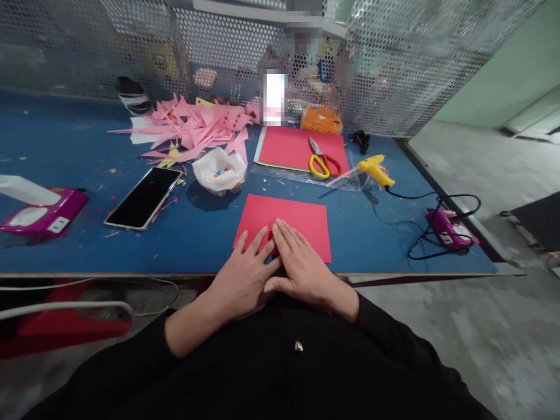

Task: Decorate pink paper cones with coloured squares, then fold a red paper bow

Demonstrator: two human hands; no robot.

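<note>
A red sheet of paper (pixel 286 210) lies flat at the front edge of the blue table. My left hand (pixel 245 274) rests on its lower left part, palm down with the fingers spread. Beside it, my right hand (pixel 301 265) lies flat on the lower middle of the sheet, its fingers stretched out and side by side. The hands touch where the right thumb and fingers meet the left hand. Neither hand holds anything. Part of the sheet's lower edge is hidden beneath them.
Behind the sheet, scissors (pixel 321 165) lie on a red paper stack (pixel 293 146). A yellow glue gun (pixel 376 170) is at right, its cord running to a purple power strip (pixel 452 229). At left are a lined bowl (pixel 220 181), a phone (pixel 144 198) and pink scraps (pixel 196 125).
</note>
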